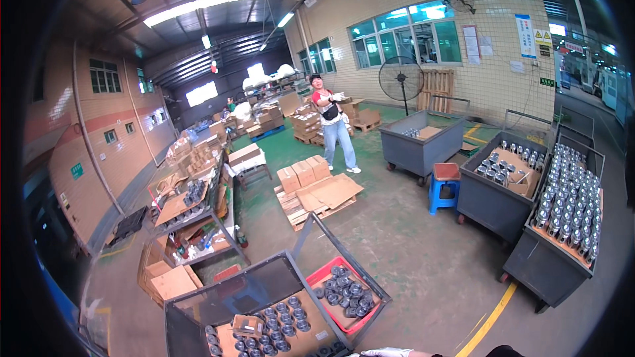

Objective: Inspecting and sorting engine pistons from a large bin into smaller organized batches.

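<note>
At the very bottom edge a sliver of a white-gloved hand shows, seemingly my left hand [387, 352]. Its fingers are mostly cut off, so I cannot tell what it holds, if anything. Nearest to it is a grey metal cart [228, 289] with rows of dark round metal parts [281, 317] on cardboard. A small open carton [247, 325] lies among those parts. Beside the cart, a red plastic crate [366, 322] holds a loose heap of similar dark parts [344, 294]. My right hand is out of view.
Grey carts [423, 142] stand at right, two bearing shiny metal parts [570, 198]. A blue stool [443, 193] is beside them. Ahead lies a pallet [296, 210] with cartons. A person [333, 119] in white gloves stands behind it. At left is a loaded workbench [198, 225].
</note>
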### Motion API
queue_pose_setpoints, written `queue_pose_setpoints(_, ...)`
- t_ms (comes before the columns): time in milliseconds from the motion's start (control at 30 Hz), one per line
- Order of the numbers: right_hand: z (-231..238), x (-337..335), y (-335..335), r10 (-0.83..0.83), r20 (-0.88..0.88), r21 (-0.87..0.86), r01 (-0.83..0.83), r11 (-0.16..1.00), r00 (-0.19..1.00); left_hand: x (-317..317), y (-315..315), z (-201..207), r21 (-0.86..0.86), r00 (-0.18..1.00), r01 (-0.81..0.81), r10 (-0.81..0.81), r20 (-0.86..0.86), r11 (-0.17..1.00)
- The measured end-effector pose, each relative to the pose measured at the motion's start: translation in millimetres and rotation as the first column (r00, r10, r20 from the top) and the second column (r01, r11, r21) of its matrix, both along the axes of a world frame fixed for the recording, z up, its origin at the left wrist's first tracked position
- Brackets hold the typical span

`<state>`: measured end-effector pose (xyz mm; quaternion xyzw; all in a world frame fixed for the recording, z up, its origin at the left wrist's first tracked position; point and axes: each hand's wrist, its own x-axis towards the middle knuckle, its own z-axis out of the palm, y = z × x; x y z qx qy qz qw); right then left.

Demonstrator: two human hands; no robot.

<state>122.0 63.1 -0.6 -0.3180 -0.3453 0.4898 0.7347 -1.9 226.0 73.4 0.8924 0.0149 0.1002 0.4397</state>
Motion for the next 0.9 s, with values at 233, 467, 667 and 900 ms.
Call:
queue_pose_setpoints(233,8,3,-3,-0.036,0.104,-0.364,0.072,0.928,0.994,0,0,4,-0.041,0.999,0.028,-0.029,-0.023,0.999)
queue_pose_setpoints(467,50,-5,-11,-0.050,0.087,-0.471,0.085,0.878,0.995,2,-4,-4,-0.011,1.000,0.019,-0.019,0.009,1.000)
queue_pose_setpoints(667,51,-5,-15,-0.047,0.324,-0.436,0.193,0.879,0.945,9,-10,0,-0.020,0.998,0.007,-0.006,0.060,1.000)
queue_pose_setpoints(900,42,-7,-12,-0.100,0.279,-0.418,0.215,0.883,0.955,8,-9,0,0.070,0.999,-0.010,0.007,0.038,0.997)
